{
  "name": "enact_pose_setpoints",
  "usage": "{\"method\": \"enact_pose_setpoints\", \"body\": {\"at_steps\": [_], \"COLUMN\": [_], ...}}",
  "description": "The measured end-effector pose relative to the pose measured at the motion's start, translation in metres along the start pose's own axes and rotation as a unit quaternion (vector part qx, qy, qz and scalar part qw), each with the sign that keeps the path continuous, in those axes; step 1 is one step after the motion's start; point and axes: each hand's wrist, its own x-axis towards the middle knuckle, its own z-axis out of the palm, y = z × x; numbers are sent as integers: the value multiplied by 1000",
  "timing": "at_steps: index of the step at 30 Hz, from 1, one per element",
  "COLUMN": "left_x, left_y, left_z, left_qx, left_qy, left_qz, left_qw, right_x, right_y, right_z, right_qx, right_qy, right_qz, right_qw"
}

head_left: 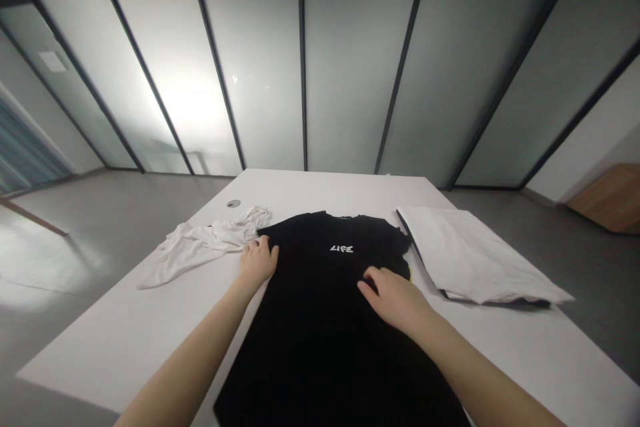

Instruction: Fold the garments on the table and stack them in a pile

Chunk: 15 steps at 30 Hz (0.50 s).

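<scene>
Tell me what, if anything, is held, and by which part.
Cannot be told: the left hand is at a sleeve of the black shirt, the right hand over its front, but whether either grips cloth is unclear.

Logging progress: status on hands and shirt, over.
Left hand at a sleeve, right hand over the chest. Black shirt laid out. Alongside: crumpled white cloth left, folded white cloth right.

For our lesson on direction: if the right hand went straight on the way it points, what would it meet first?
Most likely the black shirt: the right hand points across its chest, towards the white lettering. Depth is unclear, so it may be touching the fabric now.
</scene>
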Motion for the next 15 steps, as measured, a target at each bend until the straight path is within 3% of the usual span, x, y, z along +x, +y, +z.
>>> {"method": "enact_pose_setpoints", "body": {"at_steps": [3, 7, 10, 15], "left_x": [26, 45, 64, 101], "left_y": [-4, 7, 9, -14], "left_z": [11, 15, 3, -26], "left_qx": [6, -66, -119, -114], "left_qy": [-11, -45, -30, 41], "left_qz": [-16, 53, 78, 0], "left_qw": [1000, 995, 989, 993], "right_x": [35, 64, 75, 79], "right_y": [-9, -28, -36, -37], "right_z": [20, 54, 72, 80], "right_qx": [-20, -16, -6, 8], "right_qy": [51, 33, 43, 62], "right_qz": [13, 25, 13, -17], "right_qw": [998, 999, 999, 998]}}
